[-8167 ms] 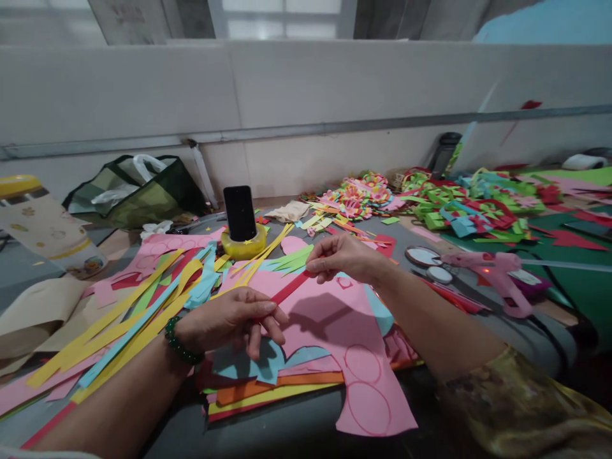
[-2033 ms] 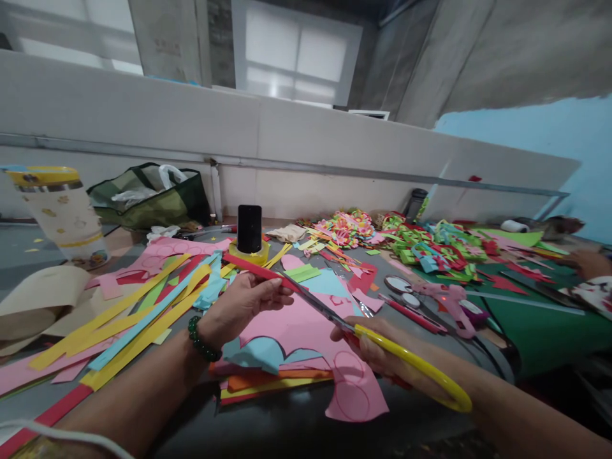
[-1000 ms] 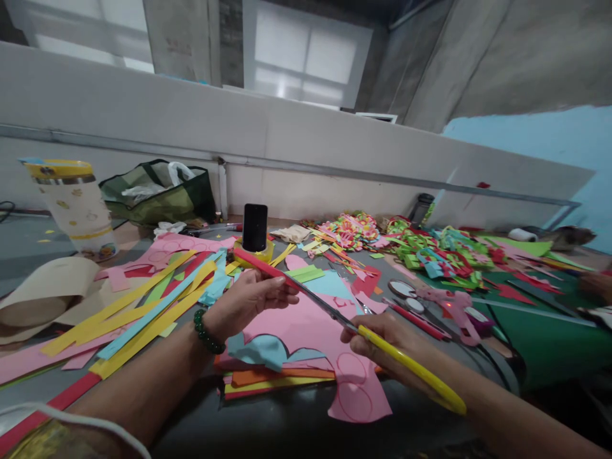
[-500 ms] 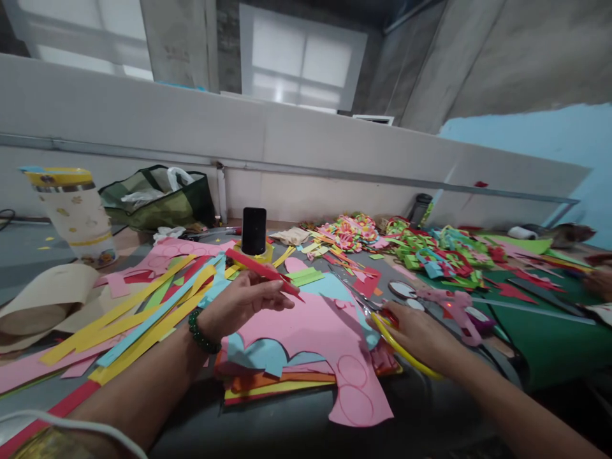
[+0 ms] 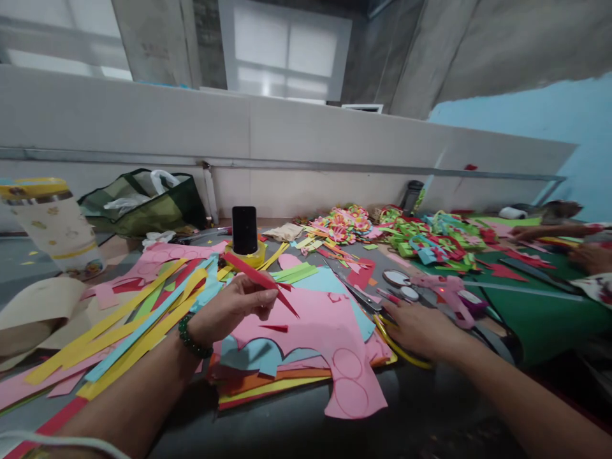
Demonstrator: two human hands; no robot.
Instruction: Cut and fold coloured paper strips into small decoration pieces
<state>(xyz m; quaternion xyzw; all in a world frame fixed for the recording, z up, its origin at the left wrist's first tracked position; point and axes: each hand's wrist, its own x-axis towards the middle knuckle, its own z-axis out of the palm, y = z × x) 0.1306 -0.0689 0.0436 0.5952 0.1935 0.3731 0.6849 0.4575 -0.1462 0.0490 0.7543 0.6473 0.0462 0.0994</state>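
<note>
My left hand [image 5: 246, 299] is closed on a red strip [image 5: 255, 273] with narrow pointed ends, held above a pink sheet [image 5: 310, 319]. A small red pointed scrap [image 5: 275, 328] lies on that sheet, which has scalloped cut edges and drawn circles. My right hand [image 5: 415, 325] rests palm down over the yellow handles of the scissors [image 5: 366, 296], its fingers stretched forward and apparently not gripping them. The scissor blades point away to the upper left. Near my right fingertips lies a pink pen-like stick [image 5: 388, 296].
Coloured strips [image 5: 138, 319] spread to the left, near a tumbler [image 5: 55, 233]. A phone [image 5: 244, 229] stands behind the sheets. A pink glue gun [image 5: 444, 293] lies at right, beyond piles of paper flowers [image 5: 347, 223]. Another person's hands [image 5: 590, 258] are at far right.
A red scrap now lies on the pink sheet below my left hand. My right hand has loosened from the scissors and lies lower over them. The whole view has shifted slightly.
</note>
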